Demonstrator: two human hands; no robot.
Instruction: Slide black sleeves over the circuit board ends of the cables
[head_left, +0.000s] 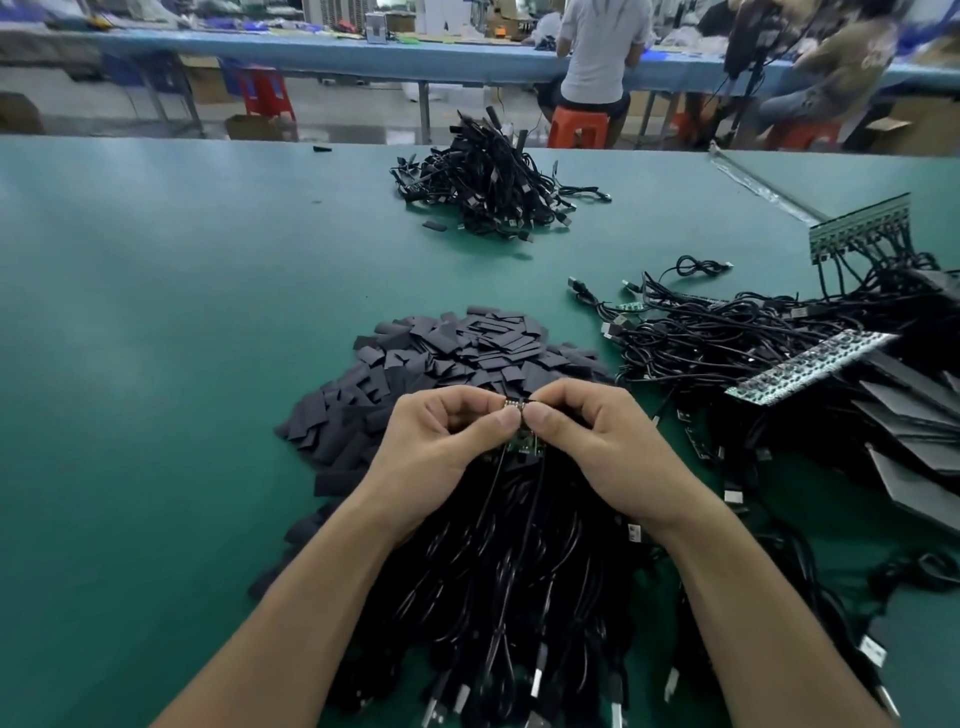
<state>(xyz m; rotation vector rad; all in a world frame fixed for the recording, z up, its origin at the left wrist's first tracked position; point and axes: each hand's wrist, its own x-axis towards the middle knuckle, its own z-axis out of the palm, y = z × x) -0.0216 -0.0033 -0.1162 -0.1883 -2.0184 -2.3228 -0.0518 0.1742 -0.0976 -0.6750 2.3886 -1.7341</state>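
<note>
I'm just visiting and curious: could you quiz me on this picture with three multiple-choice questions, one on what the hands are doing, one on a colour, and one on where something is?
1. What are the left hand and right hand doing?
A) lying flat
B) pinching a small circuit board between them
C) holding scissors

2. What colour is the table top?
A) red
B) white
C) green

3. Where is the pile of black sleeves?
A) on the table just beyond the hands
B) on the floor
C) on the far bench

Answers:
1 B, thumbs and fingertips of both hands meet on the board.
2 C, the surface is green all round the piles.
3 A, the heap lies right behind the fingers.
</note>
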